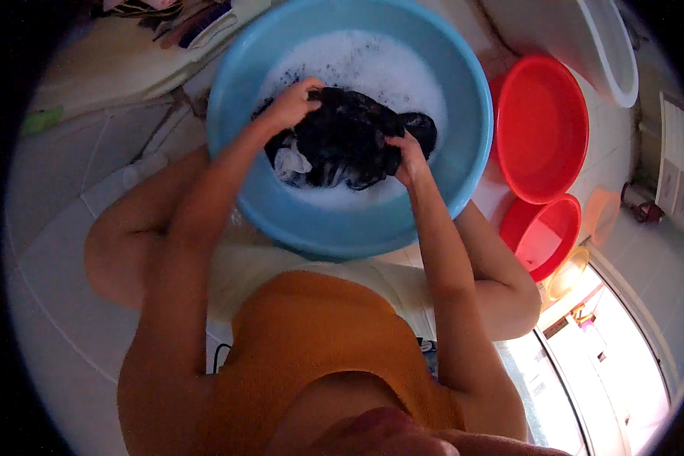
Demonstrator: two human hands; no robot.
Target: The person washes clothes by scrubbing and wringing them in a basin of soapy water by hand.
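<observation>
The left hand [292, 105] has its fingers bent and closed on the upper left edge of a wet, bunched black cloth [342, 140]; the right hand [409, 158] pinches that cloth at its right side, thumb uppermost. The cloth is slung between the two hands over the middle of a large, round, light-blue plastic basin [480, 152]; a small whitish patch [291, 160] shows at its lower left, whether part of it or a separate piece I cannot tell.

The handling looks midway: the cloth is soaked and gathered up, but it lies among thick white suds [357, 57], unrinsed, and has not left the basin. How much more lies under the foam is hidden.

Beyond the basin's right rim stand a round, bright-red plastic tub [543, 129] and, just below it, a second, smaller-looking red tub [558, 228], with a yellowish tub [568, 273] behind. A tall white container [623, 61] is at the upper right. The person's bent knees flank the basin's near edge, narrowing the room there; nothing blocks the hands inside the rim.
</observation>
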